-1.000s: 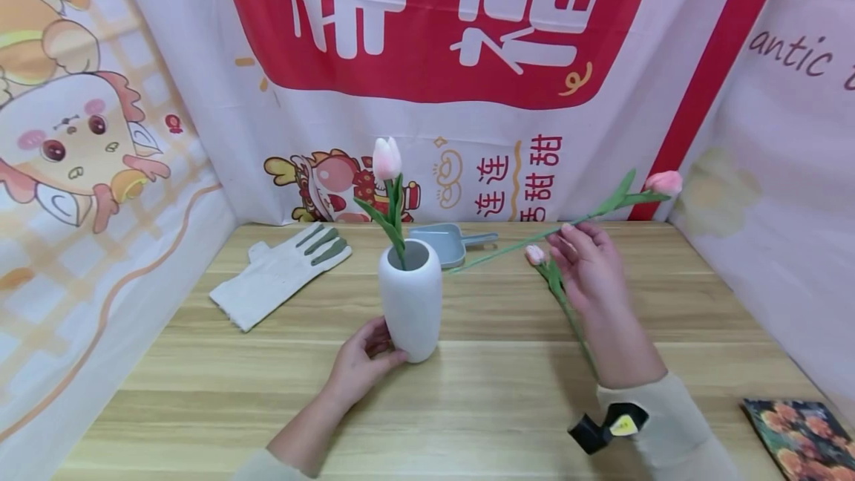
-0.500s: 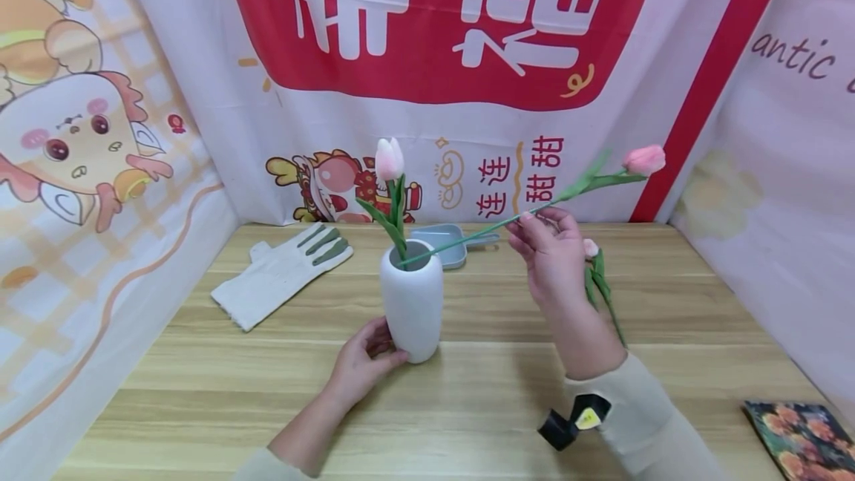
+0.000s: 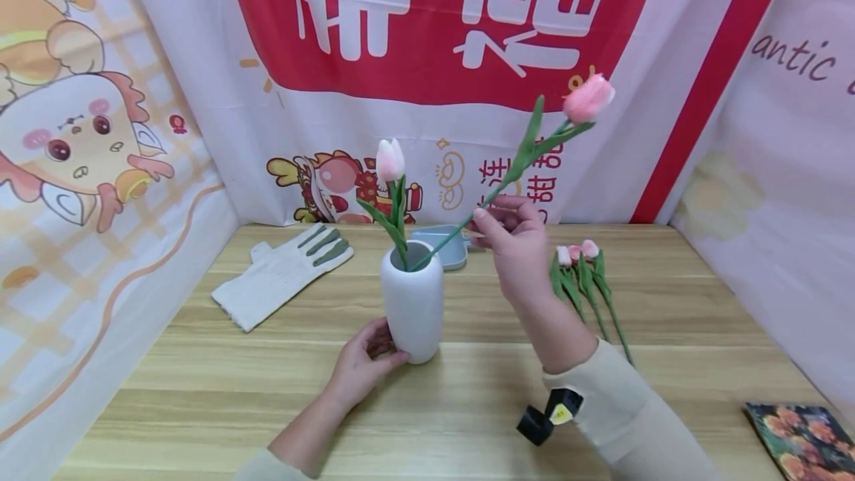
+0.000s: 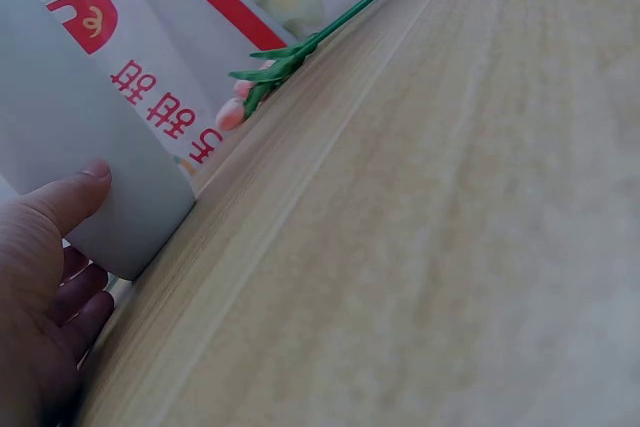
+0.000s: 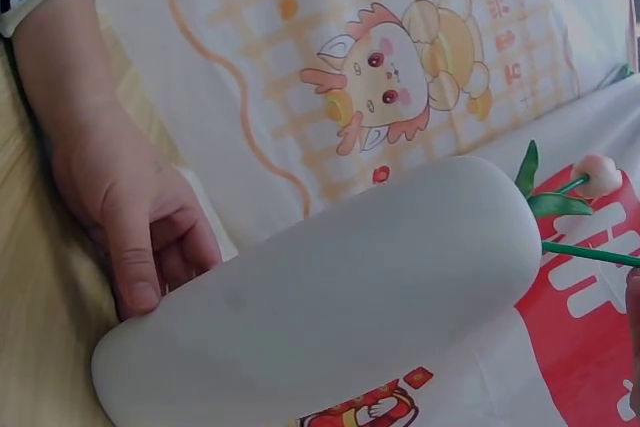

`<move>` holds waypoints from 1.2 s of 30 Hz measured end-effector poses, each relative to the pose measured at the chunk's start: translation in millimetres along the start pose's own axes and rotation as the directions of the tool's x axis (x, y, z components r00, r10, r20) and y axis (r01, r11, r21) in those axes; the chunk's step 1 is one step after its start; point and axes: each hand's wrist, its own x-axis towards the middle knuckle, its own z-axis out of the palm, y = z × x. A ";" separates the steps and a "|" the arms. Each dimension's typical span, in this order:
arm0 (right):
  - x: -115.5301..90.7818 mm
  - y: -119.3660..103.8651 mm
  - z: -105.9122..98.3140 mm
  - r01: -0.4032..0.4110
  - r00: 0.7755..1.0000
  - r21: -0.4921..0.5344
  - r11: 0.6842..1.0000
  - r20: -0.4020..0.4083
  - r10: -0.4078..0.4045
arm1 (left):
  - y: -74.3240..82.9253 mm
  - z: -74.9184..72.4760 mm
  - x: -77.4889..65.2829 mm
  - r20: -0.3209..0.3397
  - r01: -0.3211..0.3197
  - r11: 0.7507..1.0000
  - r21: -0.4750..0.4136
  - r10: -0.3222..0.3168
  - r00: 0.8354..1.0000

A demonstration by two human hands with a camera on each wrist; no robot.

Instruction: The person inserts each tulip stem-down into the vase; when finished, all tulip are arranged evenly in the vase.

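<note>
A white vase (image 3: 412, 310) stands upright on the table, and my left hand (image 3: 366, 362) holds it low on its left side, thumb in front. One pale pink tulip (image 3: 390, 162) stands in it. Above and right of the vase, my right hand (image 3: 524, 258) pinches the green stem of a pink tulip (image 3: 588, 99). This tulip slants, bloom up to the right, its lower stem inside the vase mouth. In the right wrist view the stem (image 5: 590, 253) enters the vase opening; its end is hidden inside. Several more tulips (image 3: 589, 249) lie on the table beyond my right forearm.
A white and green glove (image 3: 280, 277) lies left of the vase. Behind the vase is a grey-blue dustpan (image 3: 454, 251), partly hidden. A flower-printed booklet (image 3: 804, 440) sits at the right front. Printed cloth (image 3: 334, 117) hangs around the table's back and sides.
My right hand has moved left, bringing the tulip's stem end into the vase mouth and tilting its bloom upward. The tulips on the table have come into fuller view. My left hand stays on the vase.
</note>
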 end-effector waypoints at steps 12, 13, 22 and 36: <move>-6.6 16.6 16.3 -0.015 0.988 -0.295 0.955 0.146 0.060 | 1.9 1.4 -0.1 -0.009 0.017 1.000 -0.024 -0.017 1.000; -6.9 18.1 16.7 -0.013 0.985 -0.317 0.948 0.159 0.067 | 1.8 1.4 0.0 -0.010 0.017 1.000 -0.023 -0.017 1.000; -9.2 26.8 19.6 0.021 0.969 -0.397 0.918 0.236 0.080 | 1.1 1.5 1.4 -0.016 0.008 1.000 -0.006 -0.008 1.000; -6.9 26.0 11.4 -0.028 0.965 -0.374 0.927 0.231 0.123 | 1.0 1.0 1.0 -0.008 0.021 1.000 -0.018 -0.021 1.000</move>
